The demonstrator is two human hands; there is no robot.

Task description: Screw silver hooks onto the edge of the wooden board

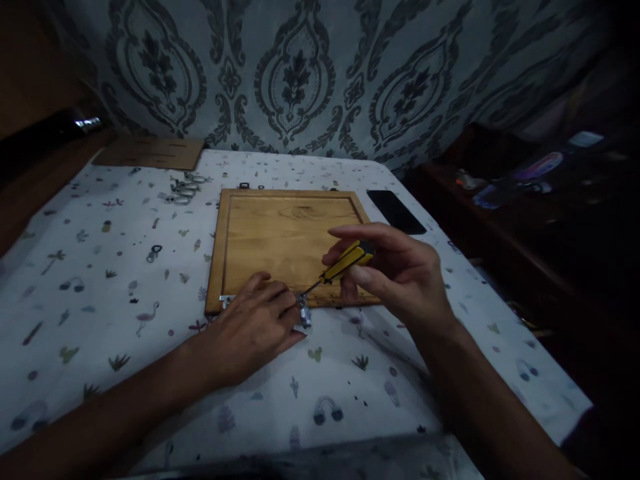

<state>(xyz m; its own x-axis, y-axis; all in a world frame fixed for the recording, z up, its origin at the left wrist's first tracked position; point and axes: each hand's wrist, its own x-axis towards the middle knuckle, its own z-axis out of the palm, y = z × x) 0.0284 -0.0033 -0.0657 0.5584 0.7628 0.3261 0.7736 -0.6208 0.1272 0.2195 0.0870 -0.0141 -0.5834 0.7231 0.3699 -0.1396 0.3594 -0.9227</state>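
Note:
A framed wooden panel point(280, 230) lies flat on the table. At its near edge sits a silver cabinet hinge point(305, 312), and another metal hinge point(226, 300) shows partly at the panel's left corner. My left hand point(260, 313) rests over the near edge, fingers curled against the middle hinge and steadying it; its thumb lies just below. In my right hand point(400, 267) is a yellow and black screwdriver point(347, 261), gripped between thumb and fingers. The screwdriver's tip slants down to the hinge, at or touching it; any screw there is too small to see.
Several metal hinges point(185, 189) lie piled at the back left, before a sheet of cardboard point(150, 153). A small metal piece point(154, 253) lies left of the panel. A dark phone point(396, 212) is at the right. Beyond the table's right edge lies a plastic bottle point(520, 177).

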